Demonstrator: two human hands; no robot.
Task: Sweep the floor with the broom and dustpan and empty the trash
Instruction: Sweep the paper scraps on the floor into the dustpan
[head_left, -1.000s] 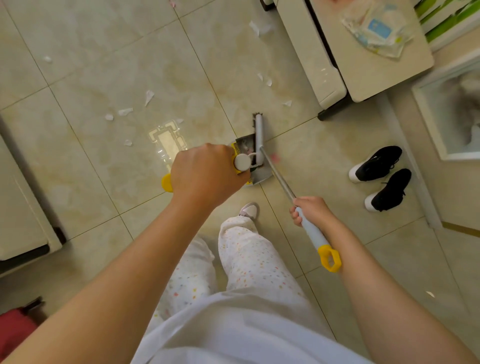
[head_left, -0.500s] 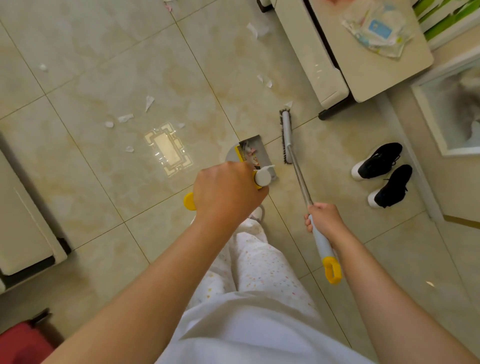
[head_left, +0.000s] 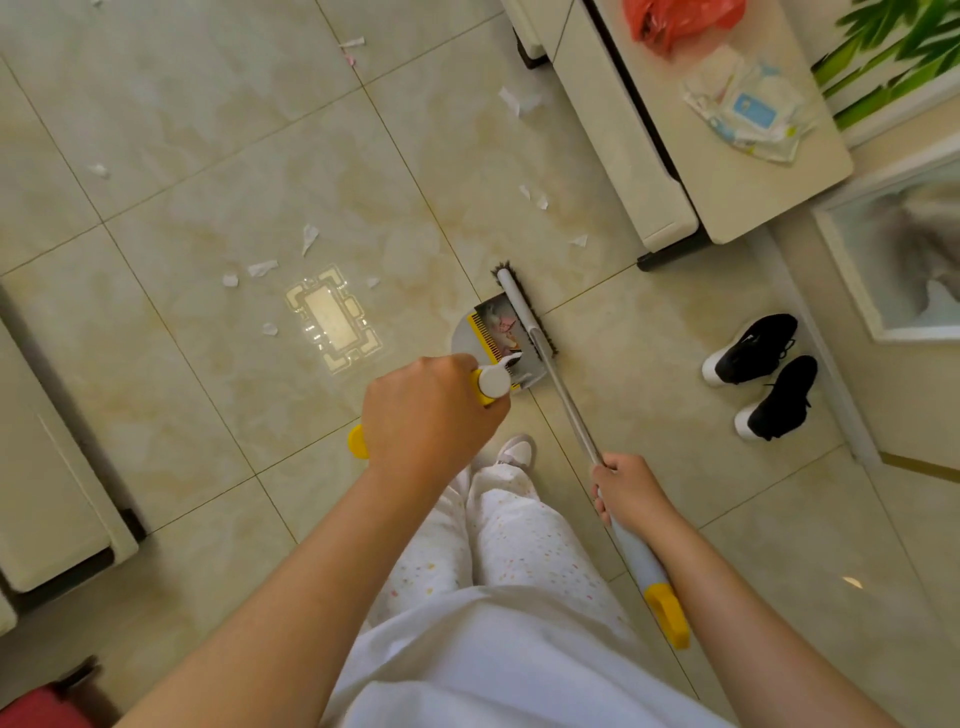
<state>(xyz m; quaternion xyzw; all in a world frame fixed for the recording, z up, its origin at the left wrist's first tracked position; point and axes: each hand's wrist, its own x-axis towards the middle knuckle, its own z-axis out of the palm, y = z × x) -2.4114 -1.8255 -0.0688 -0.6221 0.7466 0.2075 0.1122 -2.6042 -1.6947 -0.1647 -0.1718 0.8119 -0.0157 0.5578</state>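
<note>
- The right hand (head_left: 628, 491), at 5 o'clock in the head view, has its fingers wrapped round the long silver-shafted broom with a pale grey grip and yellow end cap (head_left: 566, 402), just where the metal meets the grip. The pole looks light and stiff. A hold this high gives reach but little downward pressure, so short, low strokes should suit it.
- The left hand (head_left: 431, 415), near the centre, has its fingers curled tight round the yellow handle of the grey plastic dustpan with a yellow comb edge (head_left: 464, 340). The pan looks light and rigid. Held from above by the handle end it would tip easily, so the lip probably needs pressing flat to the floor.
- At 12 o'clock from the left hand, the dustpan appears to sit on the glossy beige floor tiles (head_left: 208, 156). The broom's dark-bristled head (head_left: 522, 312) lies against the pan's right side. A small heap of pink and white litter (head_left: 501, 330) is already inside.
- Farther out, torn white paper scraps (head_left: 262, 267) lie at 10 o'clock, well apart from the pan. More lie at 12 to 1 o'clock beside the cream low cabinet (head_left: 670, 182). They are probably near weightless and should slide freely on the slick tile, so a fast stroke could scatter them.
- Much of the floor is unswept, and the pan has not yet been emptied.
</note>
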